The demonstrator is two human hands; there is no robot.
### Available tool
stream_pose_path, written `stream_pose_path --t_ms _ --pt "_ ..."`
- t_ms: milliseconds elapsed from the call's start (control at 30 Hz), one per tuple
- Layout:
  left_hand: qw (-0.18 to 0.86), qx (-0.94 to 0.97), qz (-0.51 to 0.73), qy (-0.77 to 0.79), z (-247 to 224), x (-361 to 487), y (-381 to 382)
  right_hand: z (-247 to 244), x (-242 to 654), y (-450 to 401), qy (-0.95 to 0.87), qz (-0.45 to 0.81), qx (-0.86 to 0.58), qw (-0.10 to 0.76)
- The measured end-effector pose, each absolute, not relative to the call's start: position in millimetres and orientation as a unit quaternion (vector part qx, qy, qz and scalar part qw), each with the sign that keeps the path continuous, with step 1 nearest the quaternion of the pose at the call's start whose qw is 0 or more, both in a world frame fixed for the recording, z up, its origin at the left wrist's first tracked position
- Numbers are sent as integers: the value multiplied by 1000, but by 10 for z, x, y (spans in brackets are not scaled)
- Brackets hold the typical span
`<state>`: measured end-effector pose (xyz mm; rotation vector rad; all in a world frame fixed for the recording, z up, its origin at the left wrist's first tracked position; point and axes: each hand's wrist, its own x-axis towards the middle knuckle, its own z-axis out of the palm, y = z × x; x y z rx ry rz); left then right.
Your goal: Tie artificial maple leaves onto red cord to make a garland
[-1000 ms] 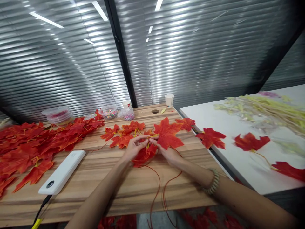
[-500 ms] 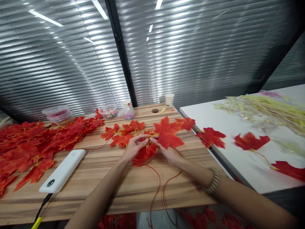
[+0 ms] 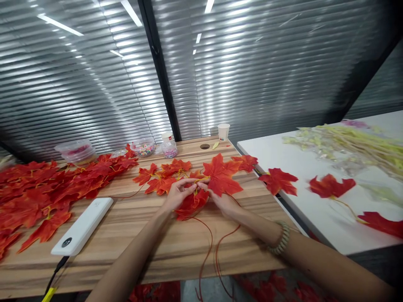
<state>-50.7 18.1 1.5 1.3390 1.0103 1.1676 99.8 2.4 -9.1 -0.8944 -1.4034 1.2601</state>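
My left hand (image 3: 180, 193) pinches the yellow stem of an artificial maple leaf at the middle of the table. Close on its right, my right hand (image 3: 217, 198) pinches at the same stems, fingertips nearly touching the left ones. A large red maple leaf (image 3: 222, 175) spreads just above my right hand. Another red leaf (image 3: 192, 204) hangs below my fingers. Two loose lengths of dark red cord (image 3: 210, 239) trail from there over the table's front edge. Several joined leaves (image 3: 168, 174) lie behind my left hand. Exactly how the cord meets the stems is hidden by my fingers.
A heap of red leaves (image 3: 78, 180) covers the left of the wooden table (image 3: 176, 260). A white power bank (image 3: 83, 226) with a cable lies before it. Tubs of beads (image 3: 144, 147) and a paper cup (image 3: 223, 131) stand behind. At right, a white table (image 3: 267, 151) bears yellow stems.
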Motion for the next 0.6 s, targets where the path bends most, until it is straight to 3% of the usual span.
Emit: stream_pose_path --t_ms 600 --pt "568 514 500 404 -14 -494 162 -176 980 83 -587 534 -340 505"
